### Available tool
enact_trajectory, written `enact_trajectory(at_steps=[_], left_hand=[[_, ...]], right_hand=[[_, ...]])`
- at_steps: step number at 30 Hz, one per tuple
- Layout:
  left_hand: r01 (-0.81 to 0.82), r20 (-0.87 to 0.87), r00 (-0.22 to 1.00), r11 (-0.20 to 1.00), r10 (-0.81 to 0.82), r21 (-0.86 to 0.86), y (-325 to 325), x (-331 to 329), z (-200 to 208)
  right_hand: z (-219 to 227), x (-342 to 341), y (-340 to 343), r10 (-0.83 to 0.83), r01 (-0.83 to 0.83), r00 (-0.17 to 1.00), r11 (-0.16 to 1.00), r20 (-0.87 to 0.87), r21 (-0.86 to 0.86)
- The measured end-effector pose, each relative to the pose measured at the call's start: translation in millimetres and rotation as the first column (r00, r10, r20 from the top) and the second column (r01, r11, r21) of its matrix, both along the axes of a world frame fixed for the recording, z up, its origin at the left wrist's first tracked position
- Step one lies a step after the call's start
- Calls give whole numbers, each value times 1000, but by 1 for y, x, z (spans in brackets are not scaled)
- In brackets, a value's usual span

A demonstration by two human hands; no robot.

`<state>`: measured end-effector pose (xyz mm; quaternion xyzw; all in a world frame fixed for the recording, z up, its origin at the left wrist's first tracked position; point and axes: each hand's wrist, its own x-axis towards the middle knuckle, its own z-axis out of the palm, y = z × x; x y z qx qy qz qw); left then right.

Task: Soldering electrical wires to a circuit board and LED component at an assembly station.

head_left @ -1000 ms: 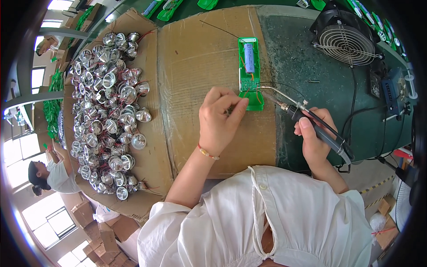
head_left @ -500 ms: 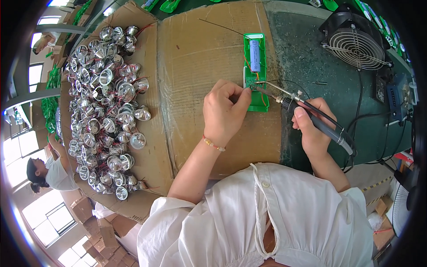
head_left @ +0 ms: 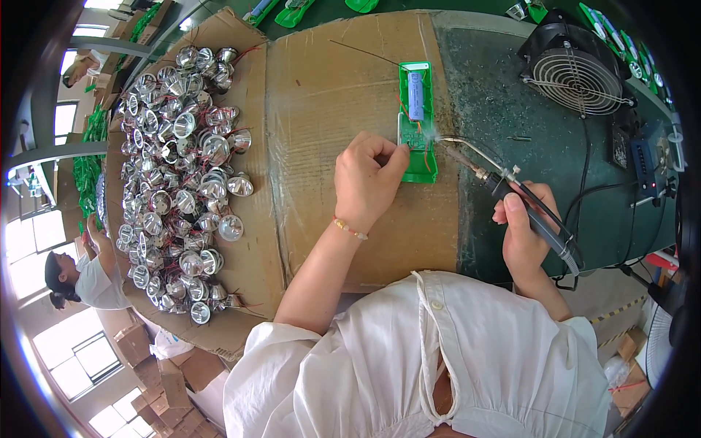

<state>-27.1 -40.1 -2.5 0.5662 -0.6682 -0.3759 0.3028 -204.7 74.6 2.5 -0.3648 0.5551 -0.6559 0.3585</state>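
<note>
The green housing (head_left: 418, 120), a long open plastic shell with a blue cylindrical cell and a small circuit board inside, lies on the brown cardboard sheet (head_left: 328, 109) that covers the left part of the surface (head_left: 511, 146), close to the sheet's right edge. Far to the left, a heap of shiny silver reflector cups (head_left: 175, 175) with thin red wires fills an open cardboard tray (head_left: 241, 248). Moving right, the left hand (head_left: 365, 182) comes up from the lower edge on a bare forearm with a thin bracelet at the wrist; it rests on the cardboard with knuckles up and fingers curled, and its thumb and forefinger reach to the housing's left edge, its grip pinched at the board; what exactly sits between the fingertips cannot be told. Just right of the housing, a faint wisp of smoke rises where the bent metal tip of the soldering iron (head_left: 511, 193) meets the board. The right hand (head_left: 522, 233) holds that iron's dark handle like a pen, grip clenched around it, thumb laid along the top, wrist low over the dark green surface, with the cable trailing off behind. Farther right and up, a black fan (head_left: 580, 73) with a round wire grille stands on the surface, well apart from both hands.
</note>
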Motion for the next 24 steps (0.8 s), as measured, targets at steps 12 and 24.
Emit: enact_trajectory(at_steps=[12,24], left_hand=[[323,300,894,943,-333,82,-42,-20,12],[358,316,926,751,-207,-555,-267,-224,2]], right_hand=[[-17,-39,-1,-114,119,988,992,-99,42],[-29,-46,-4,14,0,989,995,-149,96]])
